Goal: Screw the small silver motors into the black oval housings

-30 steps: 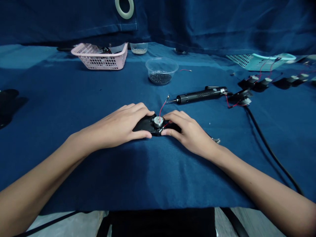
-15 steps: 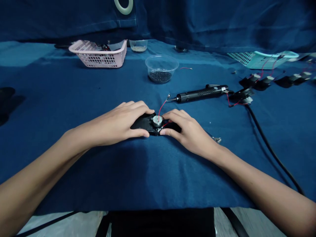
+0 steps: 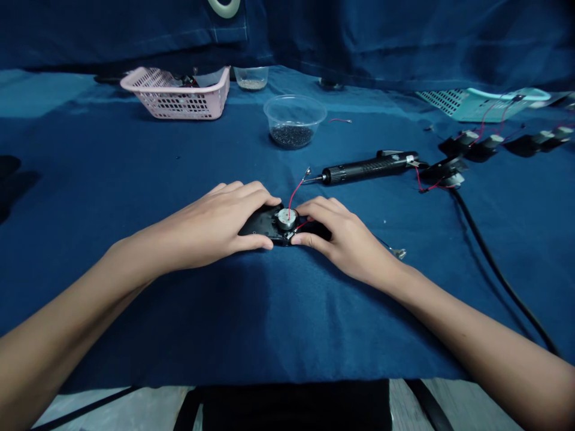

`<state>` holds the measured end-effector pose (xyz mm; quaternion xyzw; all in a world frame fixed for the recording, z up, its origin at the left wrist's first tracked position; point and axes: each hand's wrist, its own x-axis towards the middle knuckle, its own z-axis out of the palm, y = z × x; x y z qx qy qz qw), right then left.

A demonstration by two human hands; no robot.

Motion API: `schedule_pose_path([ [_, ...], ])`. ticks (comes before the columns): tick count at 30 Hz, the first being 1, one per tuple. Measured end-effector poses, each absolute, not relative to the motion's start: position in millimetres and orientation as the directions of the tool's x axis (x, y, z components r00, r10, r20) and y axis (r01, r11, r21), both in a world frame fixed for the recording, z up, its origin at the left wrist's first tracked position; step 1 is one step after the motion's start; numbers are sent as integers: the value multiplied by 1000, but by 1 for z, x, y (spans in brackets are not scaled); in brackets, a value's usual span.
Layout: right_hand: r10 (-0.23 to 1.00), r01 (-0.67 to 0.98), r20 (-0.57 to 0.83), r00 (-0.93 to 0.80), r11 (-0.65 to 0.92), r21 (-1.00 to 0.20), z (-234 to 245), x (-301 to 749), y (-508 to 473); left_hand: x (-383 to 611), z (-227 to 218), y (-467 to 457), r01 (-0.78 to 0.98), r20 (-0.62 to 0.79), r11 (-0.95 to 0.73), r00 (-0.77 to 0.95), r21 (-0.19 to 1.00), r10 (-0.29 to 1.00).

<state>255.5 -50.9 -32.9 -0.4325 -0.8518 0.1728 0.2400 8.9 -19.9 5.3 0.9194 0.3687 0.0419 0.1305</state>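
Note:
A black plastic housing (image 3: 263,225) lies low over the blue cloth in front of me, gripped from both ends. A small round silvery motor (image 3: 287,218) sits on its middle, and a red wire (image 3: 294,193) rises from it to a metal terminal. My left hand (image 3: 224,218) wraps the left end, thumb on the near edge and fingers on the far edge. On the other side, my right hand (image 3: 339,230) pinches the right end close beside the motor. The palms hide much of the housing.
An electric screwdriver (image 3: 368,167) lies behind my right hand, its cable running right. A clear bowl of small black screws (image 3: 294,123) stands farther back. A pink basket (image 3: 179,99) is back left, a teal basket (image 3: 494,105) back right. Several motor assemblies (image 3: 494,142) lie at right.
Both hands keep the same hold on the housing. The view has shifted very slightly; nothing was let go or picked up.

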Motion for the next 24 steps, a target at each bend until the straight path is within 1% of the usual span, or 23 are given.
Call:
schedule_pose_path([
  [10, 814, 642, 258, -520, 572, -510, -34, 255, -50, 8, 8, -26, 700, -21, -625, 671, 344, 741],
  [13, 813, 642, 257, -523, 574, -509, -34, 255, -50, 10, 9, -28, 718, -22, -602, 649, 348, 761],
  [17, 816, 647, 252, -521, 570, -506, -33, 255, -51, 11, 8, -28, 715, -12, -606, 650, 349, 760],
  [24, 816, 647, 249, -522, 569, -507, -33, 255, -50, 9, 9, -28, 709, -41, -600, 658, 371, 752],
])
